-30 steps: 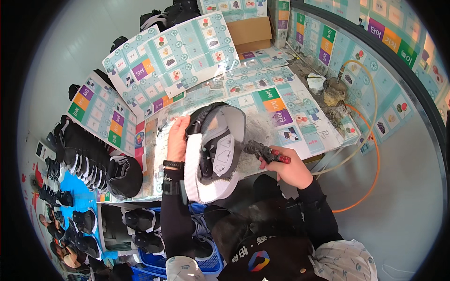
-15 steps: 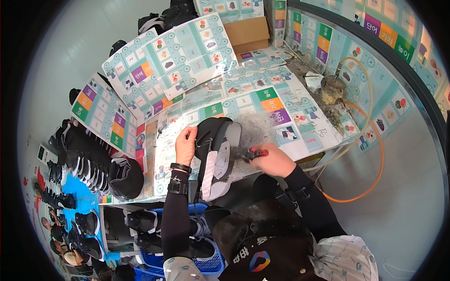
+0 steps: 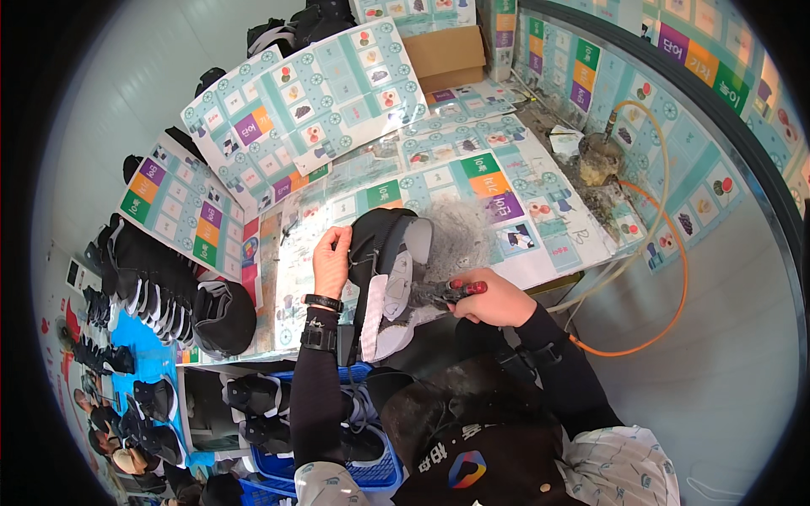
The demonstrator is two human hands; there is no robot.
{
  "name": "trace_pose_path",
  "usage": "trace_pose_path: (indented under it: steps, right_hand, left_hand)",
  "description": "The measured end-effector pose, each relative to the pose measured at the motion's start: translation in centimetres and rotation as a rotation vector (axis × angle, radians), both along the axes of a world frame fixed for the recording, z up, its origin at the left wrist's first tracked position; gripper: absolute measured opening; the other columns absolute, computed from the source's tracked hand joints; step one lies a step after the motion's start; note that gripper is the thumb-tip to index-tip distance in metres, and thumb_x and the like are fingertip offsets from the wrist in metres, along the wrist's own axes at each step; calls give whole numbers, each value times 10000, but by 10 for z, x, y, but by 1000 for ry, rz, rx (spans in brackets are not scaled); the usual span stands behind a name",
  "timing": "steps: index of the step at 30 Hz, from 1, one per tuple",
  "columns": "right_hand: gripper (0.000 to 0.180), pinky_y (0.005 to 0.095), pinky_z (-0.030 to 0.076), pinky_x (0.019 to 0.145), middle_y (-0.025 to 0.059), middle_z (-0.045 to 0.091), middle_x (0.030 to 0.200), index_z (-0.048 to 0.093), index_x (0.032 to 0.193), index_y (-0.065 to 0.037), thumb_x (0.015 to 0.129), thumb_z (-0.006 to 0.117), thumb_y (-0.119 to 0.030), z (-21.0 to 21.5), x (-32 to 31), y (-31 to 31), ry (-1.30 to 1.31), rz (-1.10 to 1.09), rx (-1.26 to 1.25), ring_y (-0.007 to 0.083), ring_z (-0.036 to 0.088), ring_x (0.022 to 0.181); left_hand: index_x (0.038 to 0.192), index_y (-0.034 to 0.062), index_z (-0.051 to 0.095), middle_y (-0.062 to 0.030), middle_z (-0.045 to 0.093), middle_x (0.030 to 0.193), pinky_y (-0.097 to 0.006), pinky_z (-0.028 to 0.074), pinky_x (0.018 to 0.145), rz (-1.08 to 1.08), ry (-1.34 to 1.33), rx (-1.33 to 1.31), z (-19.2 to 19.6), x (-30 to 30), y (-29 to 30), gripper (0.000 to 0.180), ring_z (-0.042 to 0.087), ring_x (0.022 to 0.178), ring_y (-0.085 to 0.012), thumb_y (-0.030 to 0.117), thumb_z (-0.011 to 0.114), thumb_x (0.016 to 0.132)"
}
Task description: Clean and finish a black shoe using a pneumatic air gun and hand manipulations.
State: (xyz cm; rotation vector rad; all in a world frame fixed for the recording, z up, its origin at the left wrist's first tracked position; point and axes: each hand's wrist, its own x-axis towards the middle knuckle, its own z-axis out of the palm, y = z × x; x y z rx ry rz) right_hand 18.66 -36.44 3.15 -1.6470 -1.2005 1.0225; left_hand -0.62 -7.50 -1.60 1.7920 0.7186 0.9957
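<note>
My left hand (image 3: 331,263) is closed on the left side of a black shoe (image 3: 371,244), which lies tilted with its grey and white underside turned right. A pale strip runs along the shoe's edge. In my right hand (image 3: 499,297) is a dirty spray gun (image 3: 439,293) with red parts, its dark front end close beside the underside. My fingers wrap round its grip. Grey, wispy residue (image 3: 462,240) covers the sheet just beyond the gun. How far my left fingers reach behind the shoe is hidden.
Printed sheets cover the workbench (image 3: 548,244). An orange hose (image 3: 688,287) loops at right near a crusted pot (image 3: 601,160). Black shoes (image 3: 224,320) stand in a row at left. Below the bench is a blue basket (image 3: 388,464) with shoes; people work far left.
The spray gun and my right hand have moved toward me and slightly right, down along the shoe. The shoe has shifted slightly left. More grey wisps show beside it.
</note>
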Motion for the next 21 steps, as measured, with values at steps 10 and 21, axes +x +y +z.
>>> trace_pose_path:
  steps: [10, 21]
  right_hand:
    - [154, 314, 433, 562, 85, 607, 589, 680, 872, 33, 804, 688, -105, -11, -6, -12, 139, -118, 82, 157, 568, 528]
    - [325, 488, 529, 790, 291, 690, 899, 702, 1020, 57, 795, 679, -178, -11, -7, -18, -118, -336, 132, 507, 646, 905]
  left_hand:
    - [942, 23, 686, 57, 612, 854, -227, 431, 778, 27, 28, 52, 0, -1, -2, 246, 511, 836, -55, 225, 679, 1082]
    - [944, 21, 678, 55, 609, 847, -235, 430, 770, 35, 48, 89, 5, 1, -9, 257, 496, 831, -56, 238, 682, 1083]
